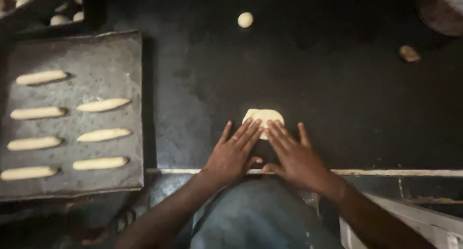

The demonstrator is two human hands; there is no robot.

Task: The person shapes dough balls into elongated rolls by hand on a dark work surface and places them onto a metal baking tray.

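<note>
tray [72, 181]: dull metal sheet at the left, holding seven pale rolled dough sticks [103, 105] in two spaced columns.
left hand [235, 152]: flat, fingers spread, tips on the dough.
dough piece [263, 117]: soft flattened oval on the dark table [347, 109], just past both hands.
right hand [294, 155]: flat, fingers splayed, pressing its near edge.
dough ball [245, 19]: small, round, well apart.

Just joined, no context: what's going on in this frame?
A person presses both hands, left hand and right hand, flat on a dough piece on a dark table. To the left, a tray holds seven shaped dough sticks. A dough ball and a scrap lie farther back.
</note>
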